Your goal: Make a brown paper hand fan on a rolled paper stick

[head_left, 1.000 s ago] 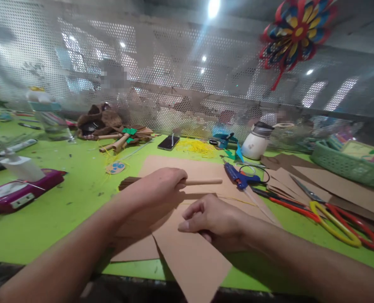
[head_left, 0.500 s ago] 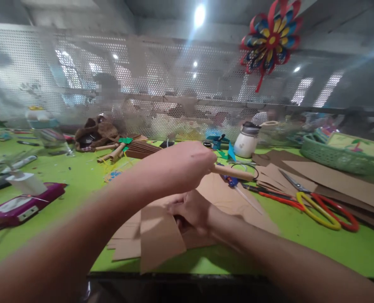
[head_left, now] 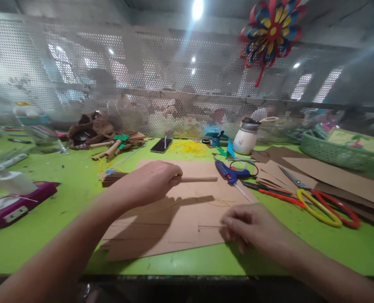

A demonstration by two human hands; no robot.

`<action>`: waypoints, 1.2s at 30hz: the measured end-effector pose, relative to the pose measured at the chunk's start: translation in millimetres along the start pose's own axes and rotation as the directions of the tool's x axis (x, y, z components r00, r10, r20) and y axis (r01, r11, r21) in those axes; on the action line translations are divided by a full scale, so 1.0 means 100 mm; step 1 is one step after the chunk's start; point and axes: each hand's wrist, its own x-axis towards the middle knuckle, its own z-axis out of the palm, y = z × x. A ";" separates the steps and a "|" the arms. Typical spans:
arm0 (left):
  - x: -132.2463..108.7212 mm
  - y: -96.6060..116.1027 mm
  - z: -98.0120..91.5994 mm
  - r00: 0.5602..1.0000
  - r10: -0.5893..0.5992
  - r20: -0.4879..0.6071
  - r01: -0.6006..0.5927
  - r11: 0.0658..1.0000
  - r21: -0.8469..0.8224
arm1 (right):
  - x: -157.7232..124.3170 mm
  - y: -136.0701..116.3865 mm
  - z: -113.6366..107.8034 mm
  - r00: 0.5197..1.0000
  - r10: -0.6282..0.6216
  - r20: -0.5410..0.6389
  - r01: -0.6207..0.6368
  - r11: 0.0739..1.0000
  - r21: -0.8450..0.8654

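My left hand (head_left: 153,180) is closed round a small paper broom: its tan rolled handle (head_left: 197,179) sticks out to the right and its brown fringe (head_left: 111,179) to the left. It hovers just above a stack of brown cardboard sheets (head_left: 180,214) lying flat on the green table (head_left: 63,210). My right hand (head_left: 253,229) rests at the right front corner of the sheets, fingers curled and touching the cardboard edge; whether it pinches anything I cannot make out.
A blue glue gun (head_left: 229,172) lies just right of the broom handle. Red and yellow scissors (head_left: 319,202) lie further right on more cardboard. A phone (head_left: 161,145), yellow shreds (head_left: 188,148), a white jar (head_left: 245,136), a green basket (head_left: 332,153) and a pink case (head_left: 14,202) stand around.
My left hand lifted the broom up and has lowered it back over the cardboard. My right hand folded a sheet up, flattened it and slid to the stack's right corner.
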 end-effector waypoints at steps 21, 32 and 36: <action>-0.09 -0.30 0.39 0.983 -0.046 0.178 0.081 0.978 -0.194 | 0.51 0.12 -0.16 0.778 -0.575 0.256 0.396 0.131 -0.909; -0.12 -0.22 0.38 0.976 -0.080 0.202 0.114 0.980 -0.163 | 0.42 0.11 -0.53 0.862 -0.448 0.237 0.346 0.179 -0.921; -0.13 -0.19 0.35 0.972 -0.084 0.218 0.121 0.979 -0.163 | 0.36 0.09 -0.65 0.921 -0.344 0.183 0.291 0.294 -0.910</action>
